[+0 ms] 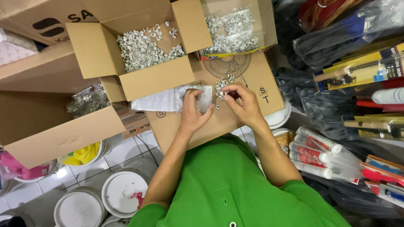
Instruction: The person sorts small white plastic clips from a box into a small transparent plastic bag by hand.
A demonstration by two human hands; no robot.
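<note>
the left hand [192,110] pinches a small clear bag [201,97] open on the flat carton [235,80]; the right hand [240,103] grips white clips [220,88] at its mouth. filling looks barely started: the open box [145,52] remains heaped.

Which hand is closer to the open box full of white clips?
Left. The left hand holds a clear bag just below the box; the right hand is farther right, picking clips.
</note>
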